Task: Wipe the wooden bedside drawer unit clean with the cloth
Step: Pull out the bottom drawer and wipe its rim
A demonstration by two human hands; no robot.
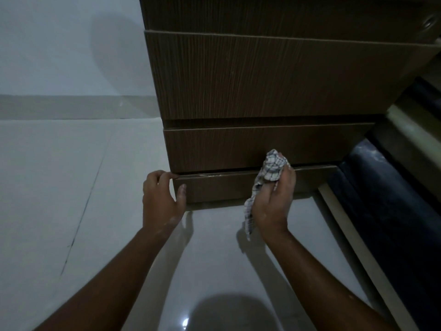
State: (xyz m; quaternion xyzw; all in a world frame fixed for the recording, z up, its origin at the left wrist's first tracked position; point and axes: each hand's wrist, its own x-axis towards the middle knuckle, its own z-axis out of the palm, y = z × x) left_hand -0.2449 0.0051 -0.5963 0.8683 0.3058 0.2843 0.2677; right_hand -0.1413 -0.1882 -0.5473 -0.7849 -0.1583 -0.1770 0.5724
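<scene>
Glossy pale floor tiles [214, 271] fill the near part of the view, mirroring a light spot and the shadows of two bare forearms that reach forward over them. The left hand [162, 199] is partly open at the left end of the lowest drawer [226, 187]: its fingertips curl onto the drawer's top edge at the corner while the thumb lies flat against the front face, so it is pinching that corner. The right hand [274, 199] is closed around a bunched checked cloth [270, 172], white with dark lines; the wad is pressed at the gap where the lowest drawer meets the middle drawer [238, 146], and a loose tail of cloth hangs down along the wrist towards the floor. The lowest drawer sits slightly pulled out from the wooden bedside drawer unit [262, 75], its top edge showing a thin pale strip. Above it the brown, fine-grained fronts rise in steps, the top drawer [274, 72] being the tallest. To the right, just beside the unit, runs a dark bed frame [393, 211] with a light edging strip. To the left, beyond the floor, a pale wall [71, 44] stands above a grey skirting band [71, 106].
</scene>
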